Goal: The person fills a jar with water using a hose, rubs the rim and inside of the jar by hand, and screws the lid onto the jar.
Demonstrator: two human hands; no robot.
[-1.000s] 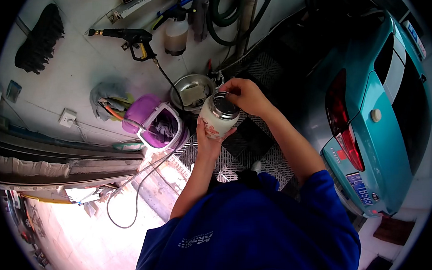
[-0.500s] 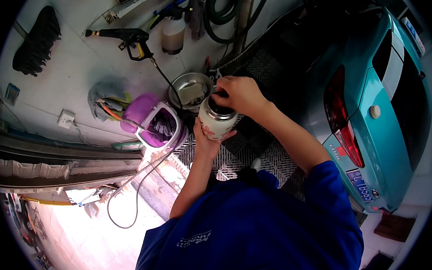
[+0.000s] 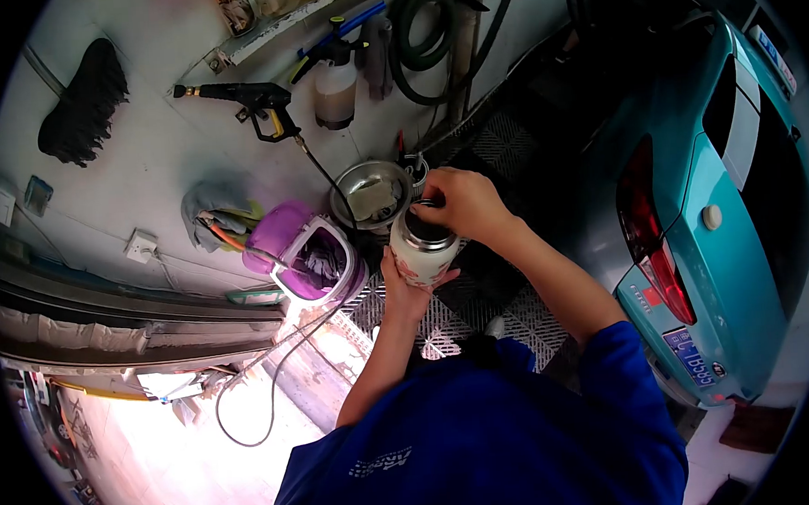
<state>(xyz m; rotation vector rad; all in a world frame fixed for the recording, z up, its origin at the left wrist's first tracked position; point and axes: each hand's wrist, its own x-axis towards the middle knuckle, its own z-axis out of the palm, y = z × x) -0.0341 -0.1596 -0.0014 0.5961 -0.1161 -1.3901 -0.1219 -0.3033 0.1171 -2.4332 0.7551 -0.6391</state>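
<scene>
My left hand is wrapped around the lower body of a cream thermos flask with a reddish flower print and a steel neck ring. The flask stands nearly upright in front of my chest. On its top is a black lid, with the fingers of my right hand closed on it from above. My right fingers partly cover the lid, so I cannot tell whether it is loose or seated.
Beyond the flask are a steel basin and a purple-and-white bucket with cloth inside. A pressure washer gun, spray bottle and coiled hose hang on the wall. A teal car stands to the right.
The view has shifted, so the surroundings and the flask sit lower and farther right. Both hands keep their hold on the flask and its lid.
</scene>
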